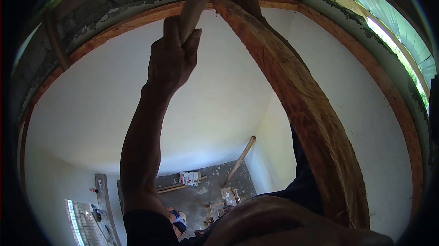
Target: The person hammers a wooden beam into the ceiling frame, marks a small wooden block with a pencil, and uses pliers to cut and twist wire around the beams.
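My left hand (173, 54) is closed around a wooden handle (199, 4) that rises out of the top of the view; its far end is out of sight. A thick rough wooden beam (297, 86) runs from the wall top down to the lower right, close to my body. Beside the beam's far end, my right hand (245, 3) rests at the reddish wooden strip (279, 3) along the wall; its fingers are dark and partly hidden, so what they grip is unclear.
Far below lies a grey floor (212, 173) with a white and red bag (190, 178), boards and scraps. A wooden post (240, 160) leans in the corner. Someone's foot (182, 218) shows below. Metal roofing (402, 26) is at the upper right, and a window grille (84, 221) lower left.
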`<state>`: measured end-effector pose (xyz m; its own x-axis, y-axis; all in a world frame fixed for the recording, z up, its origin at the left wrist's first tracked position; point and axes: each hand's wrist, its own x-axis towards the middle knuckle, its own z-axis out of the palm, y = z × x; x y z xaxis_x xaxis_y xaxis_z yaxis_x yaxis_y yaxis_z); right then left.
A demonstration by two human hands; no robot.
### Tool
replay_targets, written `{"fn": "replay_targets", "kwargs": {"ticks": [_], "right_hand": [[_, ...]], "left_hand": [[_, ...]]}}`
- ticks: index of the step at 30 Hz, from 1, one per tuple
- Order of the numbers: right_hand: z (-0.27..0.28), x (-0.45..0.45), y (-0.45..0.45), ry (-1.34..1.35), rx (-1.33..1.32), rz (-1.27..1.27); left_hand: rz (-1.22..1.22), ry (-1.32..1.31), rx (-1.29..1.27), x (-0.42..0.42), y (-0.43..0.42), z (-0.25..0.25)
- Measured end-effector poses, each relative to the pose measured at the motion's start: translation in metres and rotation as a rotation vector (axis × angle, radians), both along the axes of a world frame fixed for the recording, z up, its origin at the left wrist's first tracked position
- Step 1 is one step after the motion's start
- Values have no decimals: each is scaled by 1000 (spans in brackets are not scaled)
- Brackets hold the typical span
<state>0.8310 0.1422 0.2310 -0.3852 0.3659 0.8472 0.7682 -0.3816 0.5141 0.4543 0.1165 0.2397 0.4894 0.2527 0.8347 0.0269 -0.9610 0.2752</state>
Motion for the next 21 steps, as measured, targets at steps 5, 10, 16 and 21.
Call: {"fn": "replay_targets", "kwargs": {"ticks": [5, 10, 16, 21], "right_hand": [[1, 0, 4, 1, -11, -22], [2, -10, -5, 35, 38, -8], [4, 6, 4, -11, -27, -85], [6, -13, -9, -55, 89, -104]], "left_hand": [[213, 409, 20, 22, 47, -6], [97, 220, -63, 5, 9, -8], [318, 460, 128, 25, 57, 1], [238, 285, 185, 11, 25, 10]]}}
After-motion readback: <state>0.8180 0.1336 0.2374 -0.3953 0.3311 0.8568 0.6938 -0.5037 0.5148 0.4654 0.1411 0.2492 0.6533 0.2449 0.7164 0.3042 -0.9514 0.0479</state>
